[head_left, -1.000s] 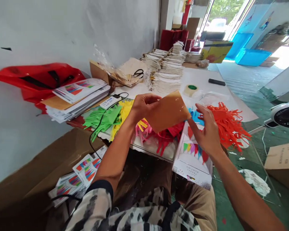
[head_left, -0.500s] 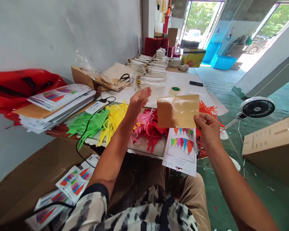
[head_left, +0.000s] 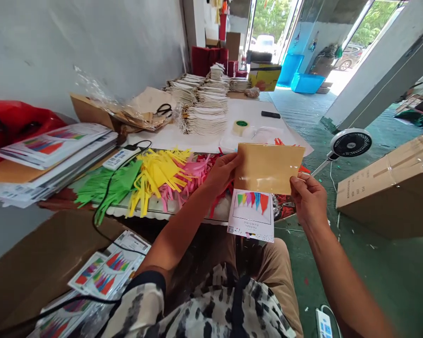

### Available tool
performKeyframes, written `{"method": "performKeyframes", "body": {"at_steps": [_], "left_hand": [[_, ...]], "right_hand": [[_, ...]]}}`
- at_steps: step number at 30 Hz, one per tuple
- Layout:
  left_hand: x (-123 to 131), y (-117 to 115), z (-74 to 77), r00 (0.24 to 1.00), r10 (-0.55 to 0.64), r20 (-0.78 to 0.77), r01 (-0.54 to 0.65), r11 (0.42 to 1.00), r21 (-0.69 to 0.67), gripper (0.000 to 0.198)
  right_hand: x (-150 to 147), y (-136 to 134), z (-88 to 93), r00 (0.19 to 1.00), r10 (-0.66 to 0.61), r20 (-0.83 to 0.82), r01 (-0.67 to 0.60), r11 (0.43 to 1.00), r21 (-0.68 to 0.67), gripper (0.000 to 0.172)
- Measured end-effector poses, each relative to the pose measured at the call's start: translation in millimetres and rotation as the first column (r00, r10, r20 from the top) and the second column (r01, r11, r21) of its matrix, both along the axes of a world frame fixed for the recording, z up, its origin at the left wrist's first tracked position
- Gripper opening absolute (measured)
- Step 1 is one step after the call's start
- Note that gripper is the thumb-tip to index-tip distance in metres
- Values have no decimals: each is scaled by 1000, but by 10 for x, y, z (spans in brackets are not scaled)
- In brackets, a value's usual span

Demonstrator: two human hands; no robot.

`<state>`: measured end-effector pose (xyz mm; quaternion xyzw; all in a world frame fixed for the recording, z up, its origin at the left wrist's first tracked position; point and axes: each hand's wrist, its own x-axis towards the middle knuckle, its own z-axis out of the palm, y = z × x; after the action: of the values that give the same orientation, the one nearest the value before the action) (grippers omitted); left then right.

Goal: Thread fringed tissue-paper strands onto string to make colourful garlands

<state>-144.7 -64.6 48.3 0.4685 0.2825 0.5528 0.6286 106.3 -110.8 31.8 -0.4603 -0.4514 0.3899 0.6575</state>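
Upright in front of me is a brown card (head_left: 270, 166) with a shiny, film-like surface. My right hand (head_left: 309, 197) pinches its lower right corner between thumb and fingers. At the left edge, my left hand (head_left: 223, 172) grips the card too, its fingertips partly hidden. Just below the card, a printed tassel bunting sheet (head_left: 251, 216) hangs over the table's front edge. Beyond and left of my left forearm lie pink tassels (head_left: 197, 171), yellow tassels (head_left: 158, 173) and green tassels (head_left: 109, 185). Red tassels are mostly covered by my hand and the card.
Stacks of white bundles (head_left: 211, 108) fill the table's back, near a tape roll (head_left: 241, 126), black scissors (head_left: 164, 110) and a phone-like black object (head_left: 270, 114). Printed sheets (head_left: 56, 145) are piled left. A fan (head_left: 350, 142) and carton (head_left: 391, 173) stand right. Bunting packs (head_left: 105, 272) lie lower left.
My left hand has come down from its raised, free position to the card's left edge. The right hand keeps its hold. The view has turned slightly right.
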Motion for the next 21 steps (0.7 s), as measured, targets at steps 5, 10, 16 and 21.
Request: {"method": "performKeyframes", "body": {"at_steps": [5,10,16,21], "left_hand": [[131,-104,2,996,1,-93,-1,1000,-2,54],[207,-224,32,979,178,-96,-170,982,86,49],[204,-241,-43,930,304,-205,-267,945,191,40],[203,-237,-100,919,321,-230,-270,936,225,42]], "right_hand": [[90,-107,91,997,-71,-2,71,997,22,52],[91,-224,140,981,-195,4,195,979,60,55],[117,-289,108,969,-247,13,245,963,111,44],[89,-283,105,970,-242,-11,241,962,130,42]]}}
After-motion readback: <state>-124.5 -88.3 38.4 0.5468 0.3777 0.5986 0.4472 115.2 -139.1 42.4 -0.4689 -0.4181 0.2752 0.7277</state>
